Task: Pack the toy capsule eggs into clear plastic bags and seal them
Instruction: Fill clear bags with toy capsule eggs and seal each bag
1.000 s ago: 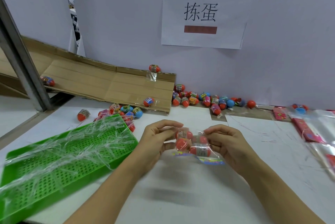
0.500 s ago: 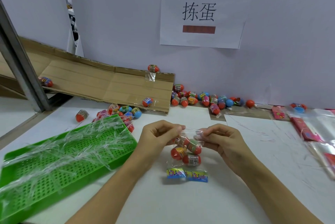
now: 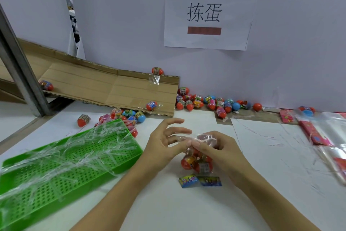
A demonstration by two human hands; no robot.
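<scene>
Centrally, just above the white tabletop (image 3: 168, 202): a clear plastic bag (image 3: 196, 154) holding several toy capsule eggs (image 3: 189, 162), mostly red, with a colourful printed card (image 3: 200, 181) at its bottom edge touching the tabletop. Right hand (image 3: 217, 150) on the bag's upper part, fingers (image 3: 196, 143) curled and pinching the clear film near its top. Left hand (image 3: 161, 142) just beside it, thumb meeting the right thumb at the bag's neck, upper fingers spread and slightly blurred above the bag's open strip; whether these actually grip the film, cannot tell.

To the left, a green perforated tray (image 3: 71, 165) lying flat, strewn with thin clear plastic strips (image 3: 74, 144). Behind the tray, a small cluster of loose eggs (image 3: 129, 114) in red and blue, one red egg (image 3: 83, 120) apart from it. Further back, a flattened cardboard sheet (image 3: 104, 86) leaning as a ramp against the wall, three eggs on it. At the wall's foot to the right of the cardboard, a longer row of eggs (image 3: 209, 102). On the wall, a white paper sign (image 3: 206, 13) with two printed characters. At the far right edge, a pile of empty clear bags (image 3: 333, 137) with pink-red cards (image 3: 314, 135) among them.
</scene>
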